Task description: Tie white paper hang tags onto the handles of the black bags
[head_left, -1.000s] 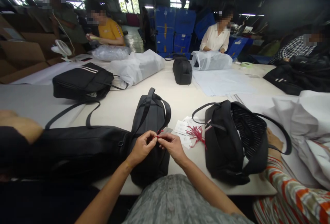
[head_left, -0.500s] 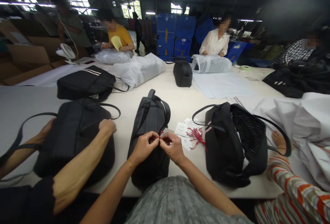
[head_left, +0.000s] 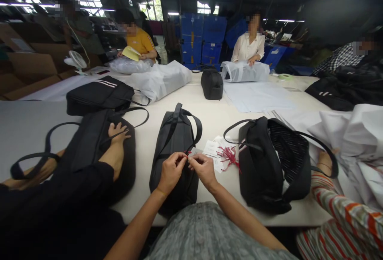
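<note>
Both hands' fingers (head_left: 179, 159) pinch what seems a red string (head_left: 188, 153) over the black bag (head_left: 175, 140).

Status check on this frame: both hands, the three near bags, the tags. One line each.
left hand: pinched shut on red string
right hand: pinched shut on the same red string
middle bag: lying on table, handles draped on top
right bag: open, striped lining showing
left bag: lying under a co-worker's hand
hang tags: loose pile between middle bag and right bag
</note>
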Available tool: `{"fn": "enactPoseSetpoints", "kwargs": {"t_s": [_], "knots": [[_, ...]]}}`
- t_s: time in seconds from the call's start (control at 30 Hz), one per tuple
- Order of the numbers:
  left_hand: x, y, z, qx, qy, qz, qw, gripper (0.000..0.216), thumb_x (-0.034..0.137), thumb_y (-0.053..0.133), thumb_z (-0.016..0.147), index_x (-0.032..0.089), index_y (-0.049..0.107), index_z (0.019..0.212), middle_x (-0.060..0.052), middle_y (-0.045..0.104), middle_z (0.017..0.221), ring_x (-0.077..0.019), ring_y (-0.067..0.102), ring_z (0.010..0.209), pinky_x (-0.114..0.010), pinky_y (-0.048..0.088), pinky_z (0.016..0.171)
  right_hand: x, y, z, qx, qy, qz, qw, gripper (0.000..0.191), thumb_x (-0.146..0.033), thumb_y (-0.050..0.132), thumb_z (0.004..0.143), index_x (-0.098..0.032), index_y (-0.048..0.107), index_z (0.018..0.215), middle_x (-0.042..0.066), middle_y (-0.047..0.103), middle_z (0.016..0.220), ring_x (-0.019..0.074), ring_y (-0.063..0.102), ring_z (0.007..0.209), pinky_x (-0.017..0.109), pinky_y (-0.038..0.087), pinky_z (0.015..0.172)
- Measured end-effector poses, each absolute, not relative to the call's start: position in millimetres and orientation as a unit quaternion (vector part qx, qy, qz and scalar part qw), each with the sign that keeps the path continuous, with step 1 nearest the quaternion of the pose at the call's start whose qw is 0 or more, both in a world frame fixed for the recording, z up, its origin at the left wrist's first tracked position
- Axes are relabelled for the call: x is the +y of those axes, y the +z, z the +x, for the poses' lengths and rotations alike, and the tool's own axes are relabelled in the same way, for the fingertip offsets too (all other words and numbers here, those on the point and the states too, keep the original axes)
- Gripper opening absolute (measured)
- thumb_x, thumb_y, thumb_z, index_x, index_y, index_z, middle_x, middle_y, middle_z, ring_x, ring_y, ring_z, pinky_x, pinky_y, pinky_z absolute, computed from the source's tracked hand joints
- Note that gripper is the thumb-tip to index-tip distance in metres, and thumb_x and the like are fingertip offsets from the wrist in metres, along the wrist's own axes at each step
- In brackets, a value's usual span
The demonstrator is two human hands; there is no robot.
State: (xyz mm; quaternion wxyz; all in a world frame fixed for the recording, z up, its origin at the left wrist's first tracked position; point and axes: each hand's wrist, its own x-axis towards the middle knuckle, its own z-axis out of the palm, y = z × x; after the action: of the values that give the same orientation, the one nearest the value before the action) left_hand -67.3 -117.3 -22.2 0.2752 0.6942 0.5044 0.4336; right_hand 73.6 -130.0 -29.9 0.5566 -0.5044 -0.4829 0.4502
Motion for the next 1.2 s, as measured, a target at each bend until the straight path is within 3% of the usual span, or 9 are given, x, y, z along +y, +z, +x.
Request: {"fn": "enactPoseSetpoints", "kwargs": {"t_s": [0.17, 0.27, 0.5, 0.73, 0.97, 1.2], "knots": [[-116, -21, -75, 0.462, 0.439, 0.704, 0.312, 0.016, 0.031, 0.055, 0.089, 0.019, 0.066, 0.087, -0.003, 0.068, 0.086, -0.0173, 0.064, 0.084, -0.028, 0.048, 0.079, -119, -31, 80, -0.418, 0.601, -0.431, 0.527, 0.026, -0.038, 0.078, 0.066, -0.014, 0.07, 0.07, 0.001, 0.065, 0.06, 0.0121, 0.06, 0.055, 0.024, 0.047, 0.054], [-114, -21, -79, 0.452, 0.436, 0.702, 0.336, 0.017, 0.032, 0.057, 0.088, 0.019, 0.067, 0.087, -0.003, 0.069, 0.087, -0.0172, 0.064, 0.084, -0.028, 0.049, 0.081, -115, -32, 82, -0.414, 0.632, -0.4, 0.519, 0.026, -0.036, 0.082, 0.062, -0.015, 0.07, 0.07, 0.0, 0.065, 0.063, 0.0114, 0.06, 0.059, 0.024, 0.047, 0.057], [-114, -25, -81, 0.465, 0.453, 0.63, 0.426, 0.021, 0.037, 0.064, 0.083, 0.017, 0.069, 0.088, -0.002, 0.069, 0.079, -0.0153, 0.063, 0.072, -0.025, 0.05, 0.068, -112, -30, 82, -0.488, 0.563, -0.393, 0.539, 0.021, -0.036, 0.08, 0.067, -0.02, 0.076, 0.079, 0.001, 0.068, 0.076, 0.0149, 0.062, 0.072, 0.029, 0.05, 0.068], [-114, -26, -77, 0.475, 0.477, 0.567, 0.475, 0.02, 0.035, 0.069, 0.077, 0.015, 0.071, 0.08, -0.001, 0.066, 0.068, -0.013, 0.058, 0.06, -0.023, 0.046, 0.057, -107, -30, 88, -0.611, 0.443, -0.391, 0.527, 0.01, -0.031, 0.075, 0.075, -0.022, 0.076, 0.076, 0.002, 0.068, 0.075, 0.0157, 0.062, 0.074, 0.027, 0.048, 0.069], [-119, -24, -76, 0.464, 0.513, 0.53, 0.491, 0.018, 0.031, 0.072, 0.075, 0.014, 0.07, 0.075, -0.002, 0.066, 0.067, -0.0124, 0.057, 0.06, -0.022, 0.045, 0.058, -107, -27, 87, -0.623, 0.465, -0.404, 0.483, 0.018, -0.037, 0.072, 0.078, -0.02, 0.072, 0.073, 0.001, 0.064, 0.071, 0.015, 0.058, 0.069, 0.026, 0.045, 0.064], [-122, -28, -72, 0.45, 0.553, 0.507, 0.484, 0.018, 0.032, 0.074, 0.073, 0.014, 0.07, 0.074, -0.003, 0.068, 0.068, -0.0135, 0.06, 0.06, -0.023, 0.047, 0.059, -107, -25, 81, -0.552, 0.535, -0.428, 0.475, 0.023, -0.04, 0.076, 0.071, -0.017, 0.072, 0.07, 0.001, 0.065, 0.064, 0.0145, 0.058, 0.062, 0.026, 0.046, 0.06]]}}
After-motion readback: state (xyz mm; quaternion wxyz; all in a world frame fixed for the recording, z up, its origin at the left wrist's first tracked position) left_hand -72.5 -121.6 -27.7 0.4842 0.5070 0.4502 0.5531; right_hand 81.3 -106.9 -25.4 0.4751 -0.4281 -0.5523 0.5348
